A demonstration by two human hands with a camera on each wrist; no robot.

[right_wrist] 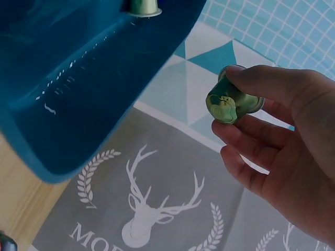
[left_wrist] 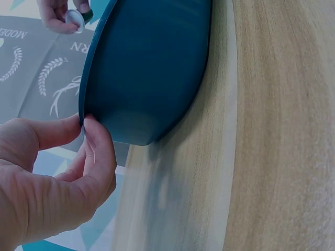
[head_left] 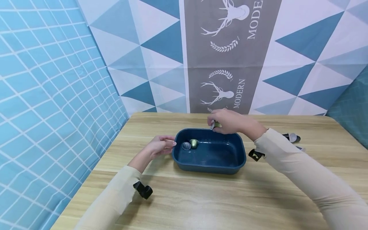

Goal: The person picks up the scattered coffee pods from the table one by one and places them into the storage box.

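Head view, left hand: we find our left hand [head_left: 159, 147] at the left end of the blue basin [head_left: 209, 167], thumb and fingers at its rim.
Head view, right hand: our right hand [head_left: 228, 121] pinches a green capsule [head_left: 217, 124] near the basin's far rim, its pale lid turned toward the left.
Head view, inside the basin: we count two capsules near the left end, a gold-green one [head_left: 194, 143] and, just beside it, a silver-lidded one [head_left: 186, 146].
Head view, tabletop: the basin stands on the wood-grained tabletop [head_left: 184, 201]; to its right, partly behind our right sleeve [head_left: 310, 175], lie a few more capsules [head_left: 292, 137], too small for us to count surely.
Left wrist view, rim: our left thumb and forefinger clamp the basin's edge, one on each side; beyond, we see the right hand with the capsule's white lid showing.
Right wrist view, green capsule: we hold it between thumb and fingers, tilted, its rounded green end in view, with a gap between it and the basin.
Right wrist view, basin: the gold-green capsule shows at the top, partly cut off; behind hangs a grey cloth [right_wrist: 172, 183] with a white deer head.
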